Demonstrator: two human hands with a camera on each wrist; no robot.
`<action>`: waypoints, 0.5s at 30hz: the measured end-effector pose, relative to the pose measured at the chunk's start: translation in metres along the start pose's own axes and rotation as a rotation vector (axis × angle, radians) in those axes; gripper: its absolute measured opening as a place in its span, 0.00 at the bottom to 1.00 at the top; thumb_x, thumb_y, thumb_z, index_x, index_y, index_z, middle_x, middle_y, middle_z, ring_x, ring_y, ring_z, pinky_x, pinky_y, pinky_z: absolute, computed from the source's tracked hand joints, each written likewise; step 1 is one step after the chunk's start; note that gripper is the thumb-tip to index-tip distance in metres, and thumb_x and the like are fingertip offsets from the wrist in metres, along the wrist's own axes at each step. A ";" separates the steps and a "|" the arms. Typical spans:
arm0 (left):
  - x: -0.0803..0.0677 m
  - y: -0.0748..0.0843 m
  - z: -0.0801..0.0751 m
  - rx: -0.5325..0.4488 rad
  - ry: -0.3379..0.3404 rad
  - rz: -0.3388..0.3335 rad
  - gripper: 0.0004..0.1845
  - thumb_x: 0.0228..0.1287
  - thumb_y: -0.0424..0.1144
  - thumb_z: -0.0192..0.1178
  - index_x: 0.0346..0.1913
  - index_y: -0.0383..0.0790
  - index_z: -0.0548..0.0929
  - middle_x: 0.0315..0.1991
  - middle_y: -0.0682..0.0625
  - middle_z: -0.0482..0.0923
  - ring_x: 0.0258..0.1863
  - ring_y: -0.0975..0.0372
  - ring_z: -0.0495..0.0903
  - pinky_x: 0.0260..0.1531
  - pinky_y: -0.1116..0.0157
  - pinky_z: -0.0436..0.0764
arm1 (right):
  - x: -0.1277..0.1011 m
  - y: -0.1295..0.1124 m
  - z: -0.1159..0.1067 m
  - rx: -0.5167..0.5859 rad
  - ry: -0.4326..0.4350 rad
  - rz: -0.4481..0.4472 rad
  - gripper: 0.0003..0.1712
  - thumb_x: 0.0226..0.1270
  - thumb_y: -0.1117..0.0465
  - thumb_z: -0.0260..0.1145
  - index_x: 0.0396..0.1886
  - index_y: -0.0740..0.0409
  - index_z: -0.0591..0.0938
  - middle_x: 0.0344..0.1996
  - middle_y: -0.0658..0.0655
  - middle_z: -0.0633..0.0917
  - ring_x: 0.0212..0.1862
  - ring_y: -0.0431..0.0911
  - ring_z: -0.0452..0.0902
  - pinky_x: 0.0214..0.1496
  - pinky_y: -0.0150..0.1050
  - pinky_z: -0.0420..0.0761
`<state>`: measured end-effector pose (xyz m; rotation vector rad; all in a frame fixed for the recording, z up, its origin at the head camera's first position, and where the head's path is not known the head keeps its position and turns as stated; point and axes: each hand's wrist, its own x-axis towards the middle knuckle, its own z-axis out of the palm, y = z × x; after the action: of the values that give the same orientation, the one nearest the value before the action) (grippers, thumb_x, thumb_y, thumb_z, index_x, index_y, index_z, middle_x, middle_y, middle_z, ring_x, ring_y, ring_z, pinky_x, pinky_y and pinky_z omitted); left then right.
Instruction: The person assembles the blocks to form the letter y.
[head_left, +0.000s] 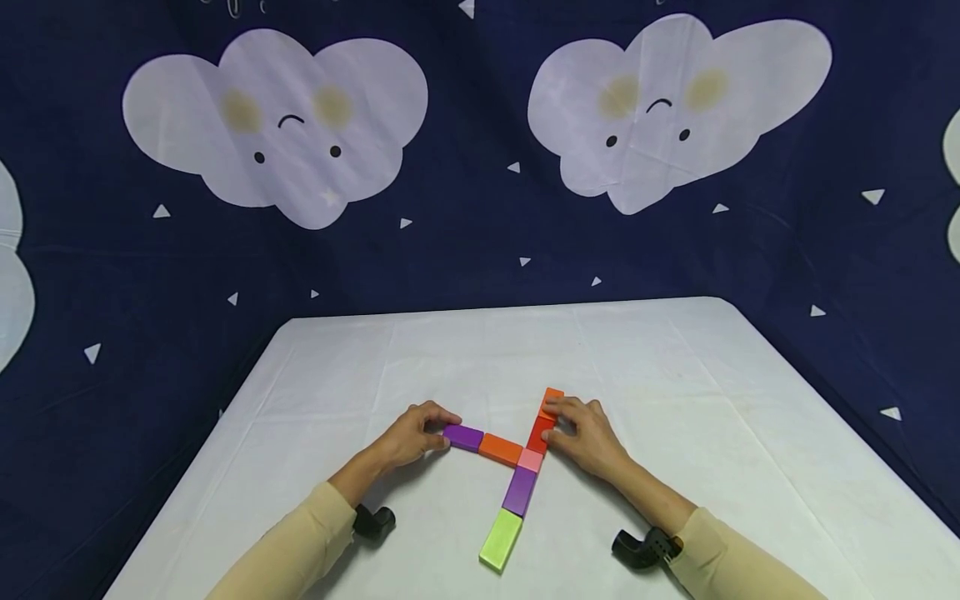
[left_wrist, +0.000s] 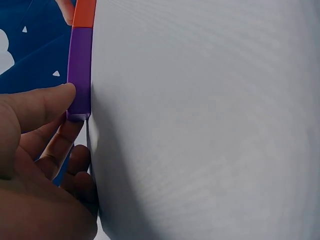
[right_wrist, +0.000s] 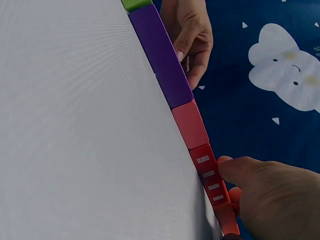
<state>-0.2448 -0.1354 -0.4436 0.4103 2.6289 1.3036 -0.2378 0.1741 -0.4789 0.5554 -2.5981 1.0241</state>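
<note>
Coloured blocks lie end to end on a white table in a branching line. In the head view my left hand (head_left: 412, 432) pinches the outer end of a purple block (head_left: 464, 437), thumb on one side and fingers on the other. That block meets an orange block (head_left: 501, 449), which leads to a pink block (head_left: 529, 460). My right hand (head_left: 588, 435) is at the far branch. Its thumb touches the side of a red block (right_wrist: 205, 167), and its fingers reach over the orange end block (head_left: 554, 392), partly hiding it. The red block shows small pale marks.
Toward me from the pink block run a second purple block (head_left: 520, 491) and a lime green block (head_left: 500, 540). Black wrist straps with mounts (head_left: 645, 550) sit low over the white table (head_left: 637, 350). Behind it hangs a dark blue cloth (head_left: 480, 250) with clouds.
</note>
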 end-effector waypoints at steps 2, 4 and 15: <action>0.000 0.001 0.000 0.002 -0.003 0.003 0.17 0.52 0.28 0.64 0.47 0.45 0.84 0.47 0.52 0.79 0.47 0.59 0.68 0.49 0.63 0.63 | 0.000 0.000 0.000 -0.003 -0.001 0.001 0.25 0.51 0.55 0.72 0.52 0.54 0.82 0.54 0.52 0.81 0.39 0.41 0.64 0.40 0.35 0.65; 0.001 0.000 0.000 0.006 -0.003 0.009 0.18 0.52 0.28 0.64 0.47 0.44 0.84 0.48 0.51 0.79 0.47 0.59 0.68 0.50 0.62 0.63 | 0.000 0.000 0.000 -0.001 -0.001 -0.001 0.26 0.51 0.54 0.72 0.52 0.54 0.82 0.54 0.52 0.81 0.39 0.41 0.64 0.40 0.35 0.65; 0.002 0.000 0.003 0.004 0.011 0.036 0.18 0.52 0.27 0.63 0.48 0.44 0.84 0.46 0.50 0.79 0.46 0.58 0.67 0.51 0.60 0.62 | 0.000 -0.001 0.000 -0.004 0.007 -0.017 0.25 0.51 0.55 0.72 0.51 0.55 0.83 0.53 0.53 0.82 0.38 0.41 0.64 0.39 0.34 0.65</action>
<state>-0.2462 -0.1330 -0.4455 0.4540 2.6458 1.3149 -0.2376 0.1739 -0.4781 0.5705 -2.5851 1.0132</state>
